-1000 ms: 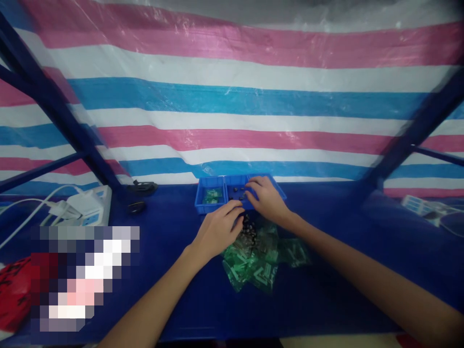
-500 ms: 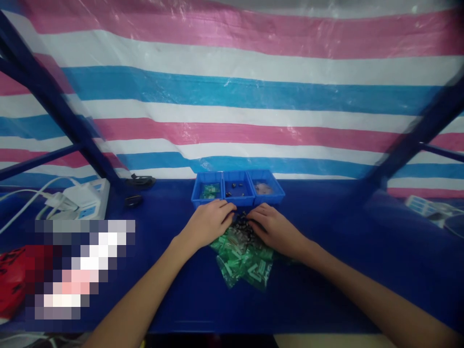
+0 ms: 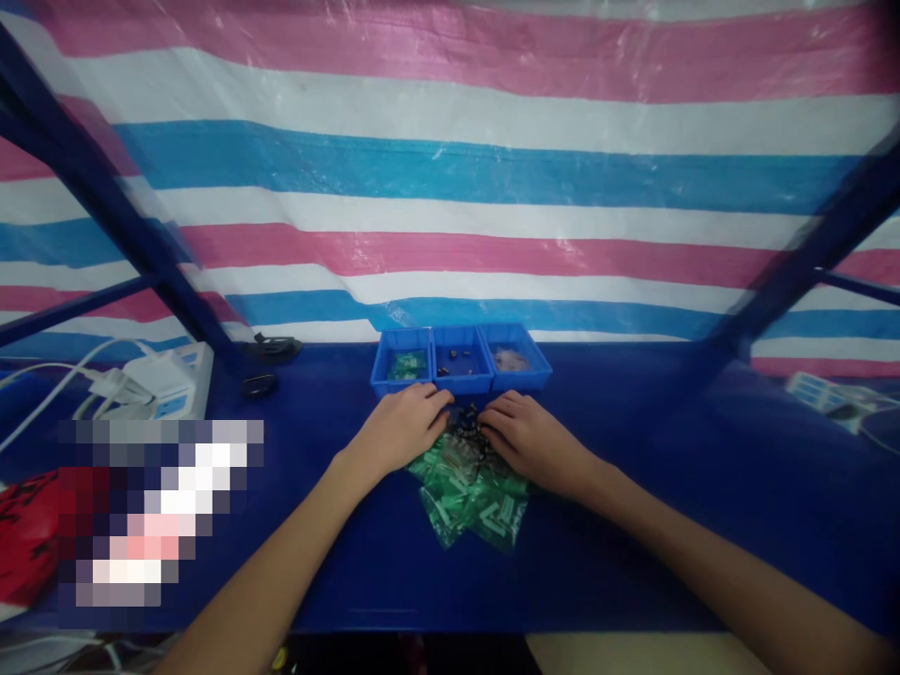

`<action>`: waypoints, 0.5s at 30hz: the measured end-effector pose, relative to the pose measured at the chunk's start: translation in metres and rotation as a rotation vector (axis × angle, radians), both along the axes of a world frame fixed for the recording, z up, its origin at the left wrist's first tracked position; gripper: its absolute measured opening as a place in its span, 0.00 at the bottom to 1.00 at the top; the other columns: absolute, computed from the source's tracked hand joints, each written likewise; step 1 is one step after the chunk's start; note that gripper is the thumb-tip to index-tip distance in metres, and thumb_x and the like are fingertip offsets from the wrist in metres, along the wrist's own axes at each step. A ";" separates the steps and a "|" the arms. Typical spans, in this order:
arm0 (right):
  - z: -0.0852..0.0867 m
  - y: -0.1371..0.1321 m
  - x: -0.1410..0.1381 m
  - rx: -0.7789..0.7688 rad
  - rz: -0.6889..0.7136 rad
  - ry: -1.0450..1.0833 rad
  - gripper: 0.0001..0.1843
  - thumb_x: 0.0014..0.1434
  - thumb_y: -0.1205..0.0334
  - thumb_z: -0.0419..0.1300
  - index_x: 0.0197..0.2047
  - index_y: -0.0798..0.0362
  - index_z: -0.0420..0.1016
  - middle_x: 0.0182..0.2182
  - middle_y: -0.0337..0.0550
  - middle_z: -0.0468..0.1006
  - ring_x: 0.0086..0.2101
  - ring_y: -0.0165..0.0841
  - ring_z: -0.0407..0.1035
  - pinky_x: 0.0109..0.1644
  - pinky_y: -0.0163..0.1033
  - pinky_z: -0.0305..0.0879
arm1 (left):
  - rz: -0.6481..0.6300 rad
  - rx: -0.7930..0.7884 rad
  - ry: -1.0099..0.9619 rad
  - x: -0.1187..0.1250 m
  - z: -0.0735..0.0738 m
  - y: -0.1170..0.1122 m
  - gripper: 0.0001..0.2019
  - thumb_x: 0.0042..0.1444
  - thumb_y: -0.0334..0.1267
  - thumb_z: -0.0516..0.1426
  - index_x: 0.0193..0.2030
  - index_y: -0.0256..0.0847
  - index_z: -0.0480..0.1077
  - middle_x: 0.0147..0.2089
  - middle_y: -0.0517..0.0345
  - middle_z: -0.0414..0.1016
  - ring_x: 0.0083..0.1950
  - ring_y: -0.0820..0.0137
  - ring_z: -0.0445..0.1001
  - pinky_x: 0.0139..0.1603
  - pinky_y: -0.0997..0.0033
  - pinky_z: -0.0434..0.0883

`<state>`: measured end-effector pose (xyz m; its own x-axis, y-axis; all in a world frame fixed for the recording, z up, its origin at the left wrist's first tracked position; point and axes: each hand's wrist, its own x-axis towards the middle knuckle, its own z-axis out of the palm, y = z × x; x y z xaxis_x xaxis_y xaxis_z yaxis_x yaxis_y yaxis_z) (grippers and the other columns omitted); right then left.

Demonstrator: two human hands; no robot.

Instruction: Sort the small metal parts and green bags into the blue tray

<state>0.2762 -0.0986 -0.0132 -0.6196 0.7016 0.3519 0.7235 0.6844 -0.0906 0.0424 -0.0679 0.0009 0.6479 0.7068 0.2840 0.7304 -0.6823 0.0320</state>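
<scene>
My left hand [image 3: 402, 429] and my right hand [image 3: 535, 442] rest palm down on a heap of small green bags [image 3: 472, 495] on the blue table [image 3: 633, 487]. Their fingertips meet over a cluster of small dark parts [image 3: 465, 427] at the heap's far edge. The fingers of both hands are curled and pinched around those parts; what each one holds is too small to make out. Just beyond stand three joined blue trays [image 3: 460, 378]: the left one holds green bags, the middle one a few dark parts, the right one something pale.
A white power strip [image 3: 165, 384] with plugs and cables sits at the left, with two small black items [image 3: 260, 384] near it. A red bag [image 3: 24, 548] lies at the left edge. A striped tarp [image 3: 450, 187] and blue frame bars close the back.
My right hand has come back from the right tray to the heap beside my left hand. The view has tipped slightly, so trays and heap sit a little higher.
</scene>
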 end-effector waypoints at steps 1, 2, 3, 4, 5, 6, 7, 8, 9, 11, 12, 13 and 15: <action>0.000 0.000 0.000 -0.003 0.002 0.010 0.11 0.70 0.65 0.53 0.44 0.56 0.78 0.39 0.50 0.79 0.43 0.40 0.70 0.51 0.48 0.67 | 0.003 0.001 0.008 0.000 0.000 0.000 0.12 0.70 0.39 0.50 0.54 0.42 0.71 0.45 0.52 0.75 0.47 0.62 0.76 0.39 0.67 0.73; 0.000 0.000 0.000 -0.003 0.004 0.025 0.11 0.70 0.65 0.53 0.44 0.56 0.78 0.39 0.51 0.79 0.44 0.40 0.71 0.51 0.48 0.67 | 0.007 0.002 0.012 0.000 0.001 -0.001 0.12 0.70 0.39 0.50 0.54 0.42 0.71 0.45 0.52 0.74 0.46 0.62 0.76 0.37 0.68 0.73; 0.000 -0.001 -0.001 -0.003 0.006 0.041 0.11 0.70 0.65 0.53 0.44 0.56 0.78 0.40 0.51 0.79 0.44 0.40 0.71 0.51 0.48 0.68 | 0.013 0.002 0.012 0.000 0.001 -0.001 0.12 0.70 0.39 0.50 0.54 0.42 0.71 0.45 0.52 0.74 0.45 0.62 0.76 0.36 0.68 0.72; 0.000 -0.001 -0.001 -0.004 0.008 0.057 0.11 0.70 0.66 0.53 0.44 0.56 0.78 0.41 0.51 0.79 0.44 0.41 0.72 0.51 0.48 0.68 | 0.018 0.001 0.010 0.001 0.001 -0.002 0.12 0.69 0.39 0.50 0.53 0.42 0.71 0.45 0.52 0.74 0.44 0.63 0.76 0.35 0.69 0.72; 0.001 -0.001 -0.001 -0.006 0.012 0.071 0.11 0.70 0.66 0.53 0.45 0.56 0.78 0.41 0.51 0.79 0.45 0.41 0.72 0.50 0.49 0.69 | 0.021 -0.003 0.007 0.001 0.001 -0.002 0.12 0.69 0.39 0.51 0.53 0.42 0.71 0.45 0.52 0.74 0.43 0.63 0.76 0.34 0.70 0.72; 0.001 -0.002 -0.001 -0.007 0.015 0.082 0.11 0.70 0.66 0.53 0.45 0.56 0.77 0.42 0.52 0.79 0.45 0.41 0.73 0.51 0.49 0.69 | 0.020 -0.008 0.003 0.001 0.001 -0.002 0.12 0.69 0.39 0.51 0.53 0.42 0.71 0.45 0.52 0.74 0.43 0.63 0.76 0.34 0.70 0.71; 0.001 -0.002 -0.002 -0.009 0.018 0.091 0.11 0.70 0.66 0.53 0.45 0.56 0.77 0.43 0.52 0.79 0.46 0.42 0.73 0.51 0.50 0.70 | 0.018 -0.013 -0.004 0.001 0.001 -0.003 0.11 0.69 0.39 0.52 0.53 0.42 0.71 0.45 0.52 0.74 0.43 0.63 0.77 0.34 0.70 0.71; 0.000 -0.002 -0.002 -0.010 0.020 0.098 0.11 0.70 0.66 0.53 0.45 0.55 0.78 0.44 0.52 0.80 0.46 0.42 0.73 0.51 0.50 0.70 | 0.013 -0.018 -0.014 0.001 0.001 -0.003 0.11 0.68 0.38 0.52 0.53 0.42 0.71 0.45 0.52 0.74 0.43 0.63 0.77 0.34 0.70 0.72; 0.000 -0.002 -0.002 -0.010 0.023 0.104 0.12 0.70 0.66 0.53 0.46 0.55 0.78 0.45 0.53 0.80 0.46 0.42 0.74 0.51 0.51 0.71 | 0.005 -0.024 -0.028 0.001 0.001 -0.003 0.11 0.68 0.38 0.52 0.53 0.42 0.71 0.46 0.52 0.73 0.43 0.63 0.77 0.35 0.69 0.72; -0.001 -0.002 -0.002 -0.005 0.024 0.118 0.12 0.69 0.66 0.53 0.46 0.55 0.78 0.47 0.53 0.79 0.46 0.42 0.74 0.52 0.51 0.72 | -0.010 -0.036 -0.063 0.000 0.001 -0.002 0.11 0.67 0.37 0.53 0.53 0.42 0.71 0.46 0.51 0.73 0.44 0.63 0.77 0.38 0.68 0.73; -0.001 -0.002 -0.002 -0.003 0.024 0.126 0.12 0.69 0.66 0.53 0.46 0.54 0.78 0.48 0.53 0.79 0.46 0.42 0.75 0.52 0.51 0.72 | -0.016 -0.043 -0.082 0.000 0.001 -0.002 0.10 0.67 0.36 0.54 0.53 0.42 0.71 0.46 0.51 0.74 0.45 0.62 0.77 0.40 0.67 0.74; -0.002 -0.002 -0.002 -0.003 0.024 0.132 0.12 0.69 0.66 0.53 0.47 0.54 0.78 0.48 0.53 0.79 0.46 0.42 0.75 0.51 0.50 0.73 | -0.020 -0.052 -0.101 0.000 0.001 -0.001 0.10 0.66 0.36 0.55 0.53 0.42 0.71 0.47 0.51 0.74 0.45 0.62 0.77 0.41 0.66 0.74; -0.002 -0.003 -0.002 -0.008 0.023 0.139 0.12 0.69 0.66 0.53 0.48 0.55 0.77 0.49 0.53 0.79 0.46 0.42 0.75 0.51 0.50 0.73 | -0.022 -0.069 -0.135 -0.001 0.000 0.000 0.11 0.65 0.35 0.56 0.53 0.42 0.71 0.48 0.51 0.74 0.45 0.62 0.77 0.44 0.64 0.75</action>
<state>0.2747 -0.1016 -0.0150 -0.5812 0.6909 0.4300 0.6874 0.6996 -0.1949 0.0418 -0.0678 0.0013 0.6226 0.7136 0.3213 0.7011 -0.6910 0.1762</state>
